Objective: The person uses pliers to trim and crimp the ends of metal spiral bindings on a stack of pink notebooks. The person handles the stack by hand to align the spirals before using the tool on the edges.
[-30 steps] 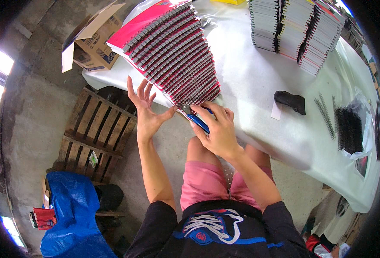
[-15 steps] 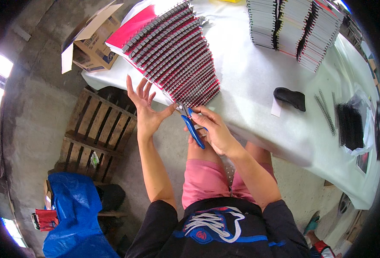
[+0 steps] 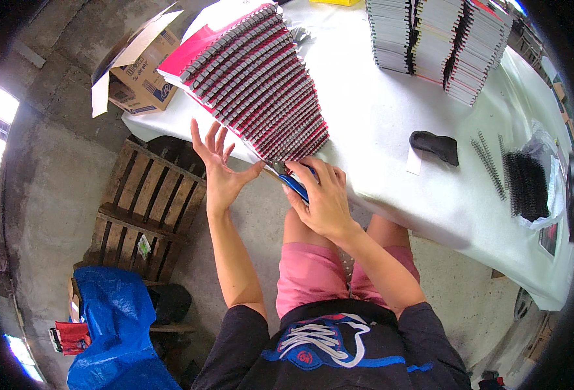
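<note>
**A:** What have I got on the head view right now?

**B:** I see the right hand (image 3: 323, 195) with its fingers clenched round a blue-handled pair of pliers (image 3: 293, 185), tip aimed at the nearest corner of the fanned row of red notebooks (image 3: 254, 84). That row lies overlapped along the near-left edge of the white surface (image 3: 391, 156), wire spines showing dark across each cover.

**A:** And the left hand?

**B:** The left hand (image 3: 221, 166) is released, fingers spread, holding nothing. Its thumb reaches toward the last notebook's corner, just beside the pliers' tip; whether it actually touches, I cannot tell from here.

**A:** How far along would you put it?

**B:** My judgement: the whole fanned row already carries wire binding, and the pliers are at the bottom end of it, so the wire-end work looks to be at the row's closing notebooks or just starting from that end. I cannot see the wire ends well enough to say which are crimped.

**A:** Anything finished elsewhere?

**B:** Stacked notebooks (image 3: 436, 42) stand at the far edge, spines out, likely done. To the right lie loose black wire coils (image 3: 492, 166) and a clear bag of more coils (image 3: 527, 185), so supply remains. A black tool (image 3: 435, 144) rests between them and the row.
</note>
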